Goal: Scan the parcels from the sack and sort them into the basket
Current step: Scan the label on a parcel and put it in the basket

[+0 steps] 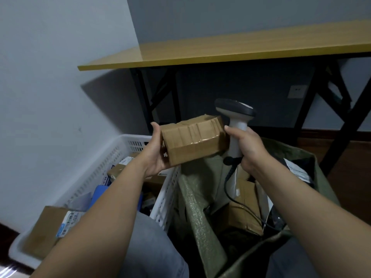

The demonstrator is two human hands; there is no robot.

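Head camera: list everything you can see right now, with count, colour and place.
cardboard box: one, brown, taped, held up above the basket and sack
scanner: one, pale handle, dark head, beside the box
cable: one, black, hanging from the scanner into the sack
basket: one, white, on the left
parcels in basket: several, mostly brown, some blue; exact count unclear
sack: one, green, open, right of the basket
parcels in sack: a few, brown; count unclear
table: one, yellow top, black legs, behind
wall socket: one, pale, under the table
left hand: grips the box
right hand: grips the scanner handle
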